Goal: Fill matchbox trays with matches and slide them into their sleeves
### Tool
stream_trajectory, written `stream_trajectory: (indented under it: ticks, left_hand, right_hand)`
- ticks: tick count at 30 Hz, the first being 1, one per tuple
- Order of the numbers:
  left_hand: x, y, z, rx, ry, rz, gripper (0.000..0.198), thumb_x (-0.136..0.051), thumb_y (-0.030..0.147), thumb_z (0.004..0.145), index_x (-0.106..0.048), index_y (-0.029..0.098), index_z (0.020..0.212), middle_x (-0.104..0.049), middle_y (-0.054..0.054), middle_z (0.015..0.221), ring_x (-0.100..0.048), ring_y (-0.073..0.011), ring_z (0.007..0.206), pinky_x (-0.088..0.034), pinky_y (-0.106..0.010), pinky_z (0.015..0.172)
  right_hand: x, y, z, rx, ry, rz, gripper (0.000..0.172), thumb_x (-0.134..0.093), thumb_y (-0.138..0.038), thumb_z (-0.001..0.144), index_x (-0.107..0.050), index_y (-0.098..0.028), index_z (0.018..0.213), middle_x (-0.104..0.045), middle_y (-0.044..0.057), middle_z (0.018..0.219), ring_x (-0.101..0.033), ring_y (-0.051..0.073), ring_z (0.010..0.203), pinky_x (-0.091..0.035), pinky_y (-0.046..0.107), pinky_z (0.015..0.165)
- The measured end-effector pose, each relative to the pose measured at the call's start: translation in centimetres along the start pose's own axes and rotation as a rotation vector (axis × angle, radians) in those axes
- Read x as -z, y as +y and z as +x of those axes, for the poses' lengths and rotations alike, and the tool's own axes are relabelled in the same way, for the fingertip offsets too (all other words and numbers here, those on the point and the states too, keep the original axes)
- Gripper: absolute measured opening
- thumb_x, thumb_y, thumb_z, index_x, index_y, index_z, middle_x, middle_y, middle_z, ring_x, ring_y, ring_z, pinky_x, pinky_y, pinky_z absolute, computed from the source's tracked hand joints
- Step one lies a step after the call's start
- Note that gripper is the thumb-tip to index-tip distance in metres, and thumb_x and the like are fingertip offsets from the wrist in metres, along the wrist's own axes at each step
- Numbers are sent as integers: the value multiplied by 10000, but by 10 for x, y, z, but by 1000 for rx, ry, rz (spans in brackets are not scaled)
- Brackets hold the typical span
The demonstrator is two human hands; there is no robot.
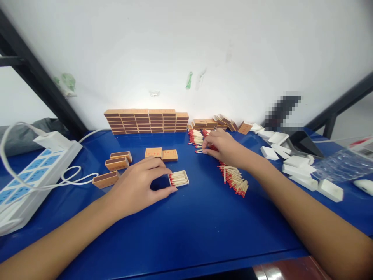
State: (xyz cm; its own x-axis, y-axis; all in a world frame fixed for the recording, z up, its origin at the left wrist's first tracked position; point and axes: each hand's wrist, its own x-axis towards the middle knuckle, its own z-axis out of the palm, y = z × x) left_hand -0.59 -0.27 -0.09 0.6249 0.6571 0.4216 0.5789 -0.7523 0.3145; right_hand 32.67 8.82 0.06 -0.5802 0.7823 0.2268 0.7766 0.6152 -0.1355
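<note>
My left hand (139, 183) rests on the blue table (186, 229), thumb and forefinger pinching the left end of a small white tray of red-tipped matches (180, 178). Further back, my right hand (223, 147) lies with fingers curled on a long heap of loose matches (233, 177), its fingertips at the pile of matches (196, 138) near the wall; whether it grips any is hidden. Several brown matchbox sleeves (116, 163) lie just left of my left hand, and two more (161, 154) sit behind it.
A stacked wall of brown matchboxes (145, 121) stands at the back against the white wall. White inner trays (294, 163) lie scattered at the right beside a clear plastic bag (344, 165). A white power strip (32, 175) with cables occupies the left edge.
</note>
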Motion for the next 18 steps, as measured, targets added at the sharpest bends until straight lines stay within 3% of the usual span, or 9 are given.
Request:
stream_trajectory:
  ticks: [18]
  left_hand:
    - [1,0,2,5,-2,3,240,-780,388,956,-784,207,1113,-719,-46,1047,-707,-213,962,-590,-365,839]
  right_hand:
    - [-4,-8,2,-5,-10,-20,145,-617,-256,1022,-683,-189,912,-698,122,978,-522,267,943,-381,392,867]
